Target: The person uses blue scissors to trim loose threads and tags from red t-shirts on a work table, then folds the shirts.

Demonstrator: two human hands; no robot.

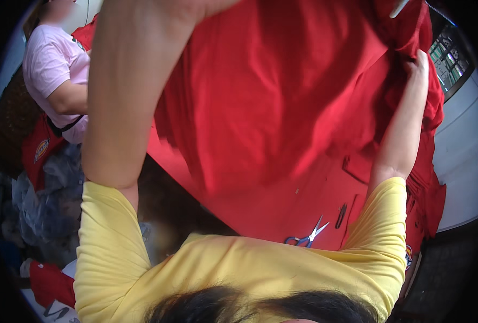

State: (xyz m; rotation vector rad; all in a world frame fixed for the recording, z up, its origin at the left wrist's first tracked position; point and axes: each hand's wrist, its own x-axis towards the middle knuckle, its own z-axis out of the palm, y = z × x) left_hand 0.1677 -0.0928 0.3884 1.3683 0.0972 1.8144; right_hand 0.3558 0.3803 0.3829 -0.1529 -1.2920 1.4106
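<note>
A large piece of red cloth (266,97), perhaps a garment, hangs raised in front of me above the red tabletop. My right hand (419,62) is closed on its bunched right side, the fingers partly buried in the folds. My left arm reaches up across the cloth; only the base of my left hand (212,4) shows at the top edge, and its fingers are out of the picture. Below the cloth, on the tabletop (282,207), lie scissors (312,235) with blue handles and parted blades. A slim black tool (341,215) rests beside them.
At the left a person in a pink shirt (56,59) stands close to the table. Clear plastic bags (47,199) and red cloth pieces (50,285) are heaped below. More red fabric (430,199) piles along the table's right side, near a pale wall (460,177).
</note>
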